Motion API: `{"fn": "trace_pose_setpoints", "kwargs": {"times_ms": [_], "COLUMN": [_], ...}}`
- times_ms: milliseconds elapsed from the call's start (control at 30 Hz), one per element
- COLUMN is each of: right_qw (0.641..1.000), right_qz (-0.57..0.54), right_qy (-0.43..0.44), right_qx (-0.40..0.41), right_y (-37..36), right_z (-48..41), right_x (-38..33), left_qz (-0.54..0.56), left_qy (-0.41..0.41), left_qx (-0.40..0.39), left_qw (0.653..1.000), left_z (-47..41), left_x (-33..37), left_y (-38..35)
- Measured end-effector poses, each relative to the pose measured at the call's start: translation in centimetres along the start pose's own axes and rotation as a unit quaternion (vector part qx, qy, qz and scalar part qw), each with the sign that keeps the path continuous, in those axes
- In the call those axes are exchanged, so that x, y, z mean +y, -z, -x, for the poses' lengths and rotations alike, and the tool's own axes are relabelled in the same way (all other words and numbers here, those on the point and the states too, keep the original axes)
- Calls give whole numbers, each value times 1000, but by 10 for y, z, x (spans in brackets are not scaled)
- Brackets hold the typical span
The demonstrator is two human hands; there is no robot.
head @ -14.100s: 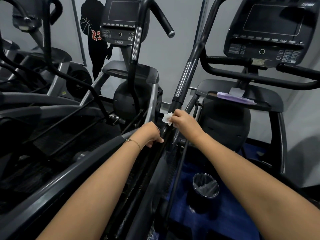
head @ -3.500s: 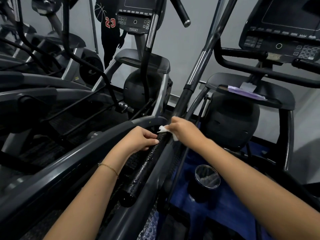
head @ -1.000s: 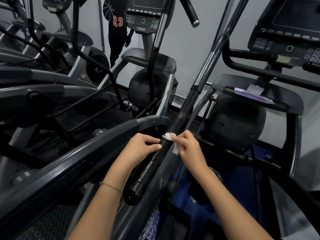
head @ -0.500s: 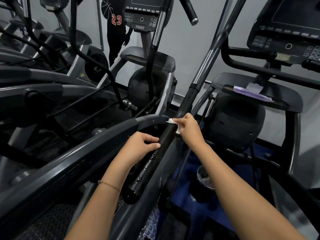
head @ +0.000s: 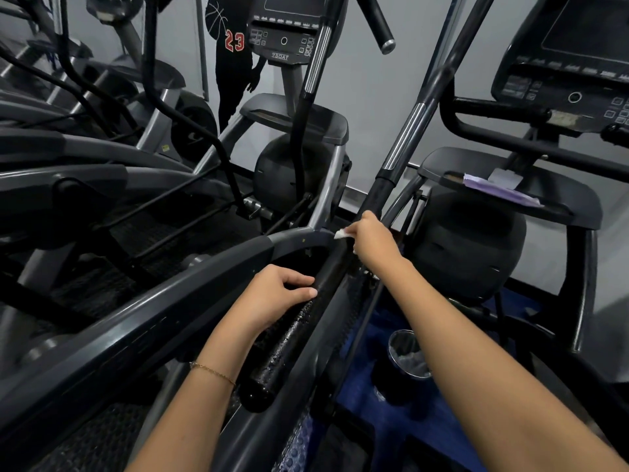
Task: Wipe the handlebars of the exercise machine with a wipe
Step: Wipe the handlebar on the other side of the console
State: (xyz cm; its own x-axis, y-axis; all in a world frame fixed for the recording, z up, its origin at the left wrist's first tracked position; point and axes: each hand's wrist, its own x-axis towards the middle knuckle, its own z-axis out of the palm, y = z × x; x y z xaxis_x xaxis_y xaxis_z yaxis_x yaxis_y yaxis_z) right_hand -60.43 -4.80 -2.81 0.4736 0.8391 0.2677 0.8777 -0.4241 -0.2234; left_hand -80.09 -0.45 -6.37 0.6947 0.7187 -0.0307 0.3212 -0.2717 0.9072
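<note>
Handlebar (head: 292,328), one, one wipe (head: 341,234) pinched in right hand (head: 372,241) grip, left hand (head: 275,296) grip curled round it

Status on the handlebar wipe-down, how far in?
Done: the black foam handlebar glistens wet along its lower end. In hand: the right-hand grip pinches the white wipe against its upper foam; the left-hand grip steadies it. Left: the chrome section above shows no wetness.
</note>
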Motion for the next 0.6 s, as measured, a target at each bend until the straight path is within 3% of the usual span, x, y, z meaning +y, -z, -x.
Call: {"fn": "trace_pose_setpoints", "kwargs": {"times_ms": [100,300,433,500,600], "right_qw": [995,999,995,990,980], "right_qz": [8,-24,-9,-51,-180], "right_qy": [94,10,98,129,83], "right_qx": [-36,-24,-8,-3,14], "right_y": [2,7,-1,-1,-1], "right_z": [12,-11,20,46,62], "right_x": [3,21,-5,-10,-3], "left_qz": [10,13,18,18,4], "left_qy": [0,12,15,11,8], "left_qx": [-7,-10,-11,-12,-6], "left_qw": [1000,1000,1000,1000,1000], "left_z": [0,-2,-3,-2,-1], "left_x": [1,0,-2,-2,-1], "left_y": [1,1,2,2,2]}}
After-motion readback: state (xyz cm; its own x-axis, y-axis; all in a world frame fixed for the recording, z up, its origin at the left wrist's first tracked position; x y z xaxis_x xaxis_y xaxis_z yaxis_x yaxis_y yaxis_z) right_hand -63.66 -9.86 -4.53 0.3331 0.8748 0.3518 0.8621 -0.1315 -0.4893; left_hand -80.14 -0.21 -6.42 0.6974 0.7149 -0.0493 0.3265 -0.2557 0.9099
